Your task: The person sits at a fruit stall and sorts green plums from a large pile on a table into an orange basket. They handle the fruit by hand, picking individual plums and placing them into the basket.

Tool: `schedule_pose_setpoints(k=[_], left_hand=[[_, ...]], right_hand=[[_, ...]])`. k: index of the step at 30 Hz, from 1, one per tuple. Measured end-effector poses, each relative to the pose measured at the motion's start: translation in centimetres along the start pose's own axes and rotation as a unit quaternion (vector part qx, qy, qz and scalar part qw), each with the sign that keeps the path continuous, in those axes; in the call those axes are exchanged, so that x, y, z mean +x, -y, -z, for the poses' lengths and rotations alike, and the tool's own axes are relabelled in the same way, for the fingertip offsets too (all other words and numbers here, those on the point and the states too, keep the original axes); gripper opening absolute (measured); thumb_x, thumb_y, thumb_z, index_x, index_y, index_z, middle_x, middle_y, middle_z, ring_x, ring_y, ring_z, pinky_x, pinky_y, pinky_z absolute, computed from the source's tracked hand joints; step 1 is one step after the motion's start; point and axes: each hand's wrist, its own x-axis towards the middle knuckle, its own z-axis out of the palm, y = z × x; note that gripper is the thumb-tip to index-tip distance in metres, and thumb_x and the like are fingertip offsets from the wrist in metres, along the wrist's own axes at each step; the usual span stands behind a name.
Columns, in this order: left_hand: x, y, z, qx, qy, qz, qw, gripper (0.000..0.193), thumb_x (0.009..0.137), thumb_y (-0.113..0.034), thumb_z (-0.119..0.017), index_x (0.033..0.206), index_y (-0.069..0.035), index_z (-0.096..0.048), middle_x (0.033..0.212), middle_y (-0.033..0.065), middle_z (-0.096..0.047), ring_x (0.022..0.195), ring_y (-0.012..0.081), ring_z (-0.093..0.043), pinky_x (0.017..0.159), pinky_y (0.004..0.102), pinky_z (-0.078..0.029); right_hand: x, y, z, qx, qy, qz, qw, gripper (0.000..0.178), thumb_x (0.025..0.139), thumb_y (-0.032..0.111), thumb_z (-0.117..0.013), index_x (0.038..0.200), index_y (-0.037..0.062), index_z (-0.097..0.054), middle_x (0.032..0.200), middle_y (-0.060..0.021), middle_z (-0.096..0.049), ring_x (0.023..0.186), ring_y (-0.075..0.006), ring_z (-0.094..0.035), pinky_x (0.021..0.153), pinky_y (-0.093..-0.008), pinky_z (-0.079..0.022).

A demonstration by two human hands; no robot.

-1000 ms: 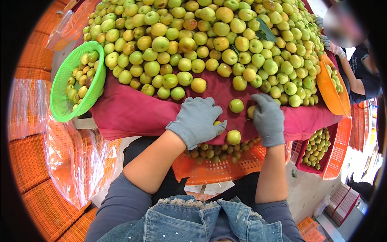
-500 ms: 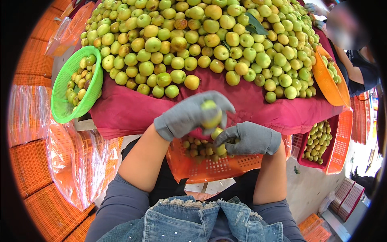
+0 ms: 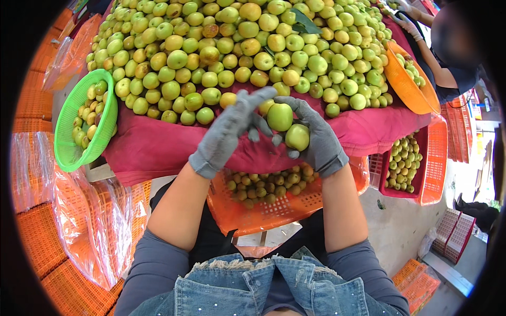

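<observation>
Grey gloves cover both hands, raised over the near edge of a red cloth (image 3: 174, 147). My right hand (image 3: 319, 138) is closed around two round green fruits that look like jujubes: one jujube (image 3: 280, 117) sits higher, the other jujube (image 3: 297, 137) just below it. Facing them from the left, my left hand (image 3: 229, 131) has its fingers stretched and apart, slightly blurred, with nothing seen in it. Behind the fingertips, a yellowish jujube (image 3: 266, 107) shows partly; I cannot tell whether it is held. A large heap of jujubes (image 3: 211, 55) covers the cloth beyond.
An orange crate (image 3: 253, 224) with jujubes stands below my hands. At the left hangs a green basket (image 3: 63, 142), at the right an orange basket (image 3: 416, 97), both holding fruit. A red crate (image 3: 387, 187) is lower right. Another person's gloved hand (image 3: 408, 25) is at far right.
My right hand has risen from above the crate to the cloth's edge, turning to show two jujubes. My left hand, earlier curled by a jujube, has spread its fingers. The view has shifted slightly.
</observation>
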Motion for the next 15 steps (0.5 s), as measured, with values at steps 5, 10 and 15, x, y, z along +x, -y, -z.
schedule_pose_setpoints(k=[5,10,15], left_hand=[[0.9,0.3,4.4,0.656,-0.322,-0.184,0.658,0.043,0.089,-0.027,-0.065,0.125,-0.004,-0.058,0.116,0.0202,-0.063,0.106,0.0368,-0.059,0.095,0.0436,-0.046],[1.2,1.8,3.8,0.736,-0.198,-0.026,0.647,0.055,0.076,-0.034,-0.074,0.124,-0.012,-0.059,0.110,0.0199,-0.058,0.105,0.0382,-0.054,0.092,0.0495,-0.044],[1.3,4.2,1.1,0.574,-0.162,0.001,0.802,0.037,0.083,-0.020,-0.069,0.118,-0.014,-0.058,0.112,0.0199,-0.054,0.097,0.0393,-0.060,0.082,0.0449,-0.051]], right_hand=[[-1.0,0.4,1.1,0.154,0.056,0.016,0.986,0.045,0.101,0.039,-0.047,0.135,0.0099,-0.047,0.116,-0.0199,-0.063,0.077,-0.0217,-0.066,0.045,-0.0229,-0.046],[-6.5,3.0,6.0,0.160,0.080,0.145,0.973,0.058,0.096,0.048,-0.056,0.133,0.0056,-0.045,0.101,-0.0215,-0.063,0.064,-0.0177,-0.058,0.046,-0.0266,-0.043],[-14.6,4.8,11.3,0.245,-0.048,0.203,0.947,0.053,0.095,0.047,-0.056,0.127,0.0043,-0.051,0.097,-0.0200,-0.064,0.064,-0.0193,-0.060,0.050,-0.0263,-0.046]])
